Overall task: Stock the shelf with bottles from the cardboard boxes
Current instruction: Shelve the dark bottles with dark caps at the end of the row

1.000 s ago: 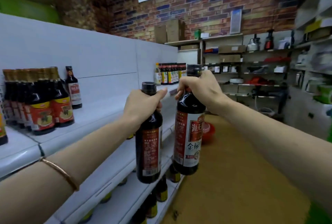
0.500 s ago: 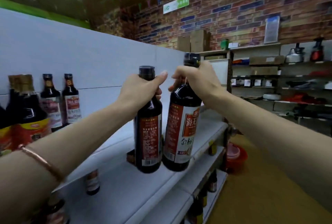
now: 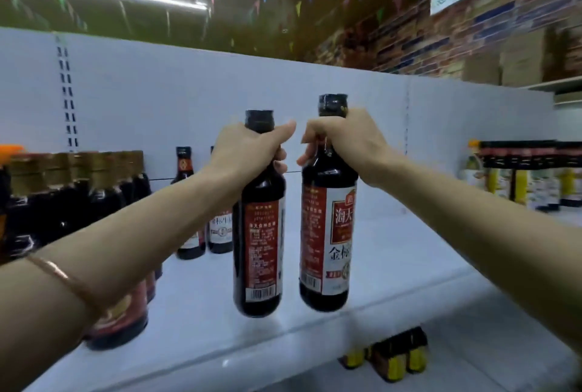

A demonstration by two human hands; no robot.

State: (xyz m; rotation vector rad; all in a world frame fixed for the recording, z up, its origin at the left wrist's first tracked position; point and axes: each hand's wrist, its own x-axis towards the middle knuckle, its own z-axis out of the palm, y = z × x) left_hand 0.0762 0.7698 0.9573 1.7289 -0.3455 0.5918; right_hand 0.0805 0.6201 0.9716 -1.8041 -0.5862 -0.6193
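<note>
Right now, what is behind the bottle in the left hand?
Behind the left-hand bottle two smaller dark bottles stand on the white shelf against its back panel. The forearm and held bottle cover part of them; anything further behind is hidden.

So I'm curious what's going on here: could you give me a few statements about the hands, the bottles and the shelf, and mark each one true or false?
1. Each hand grips a dark bottle by its neck. True: the left hand holds the left bottle, the right hand the right bottle.
2. Both held bottles stand on the shelf. False: they hang above it.
3. Two small bottles stand near the shelf's back panel. True.
4. The left wrist is bare. False: it wears a thin bracelet.
5. The held bottles are uncapped. False: both have dark caps.
</note>
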